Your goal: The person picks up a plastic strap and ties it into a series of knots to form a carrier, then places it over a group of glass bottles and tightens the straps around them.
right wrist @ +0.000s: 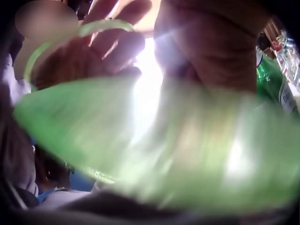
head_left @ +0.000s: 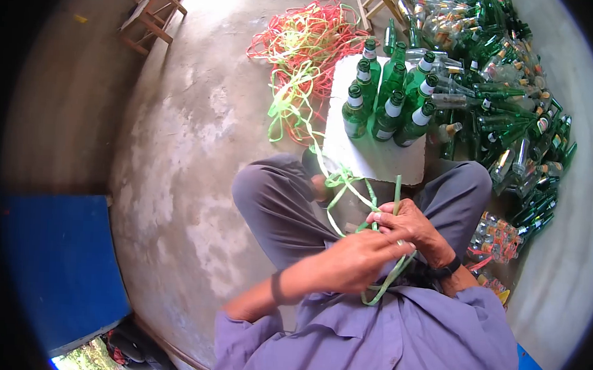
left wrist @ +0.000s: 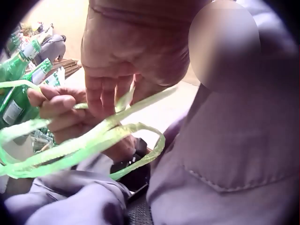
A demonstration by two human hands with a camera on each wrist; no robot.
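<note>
Over the lap, my right hand (head_left: 407,224) grips a light green plastic strip (head_left: 373,208) with curled fingers, one short end standing up above the knuckles. My left hand (head_left: 369,254) crosses just in front of it. In the left wrist view, the left fingers (left wrist: 108,93) point down and pinch the strip (left wrist: 93,140) close beside the right hand (left wrist: 65,110). A loop of strip hangs below both hands, against the shirt. More of the strip runs from the hands past the knee to a tangled pile (head_left: 309,47) on the floor. In the right wrist view, blurred strip (right wrist: 117,136) covers most of the hands.
Several green glass bottles (head_left: 391,110) stand upright on a white board (head_left: 370,163) before the crossed legs. A large heap of loose bottles (head_left: 498,114) lies along the right wall. A wooden chair (head_left: 151,16) stands far left, and a blue panel (head_left: 61,261) is nearer on the left.
</note>
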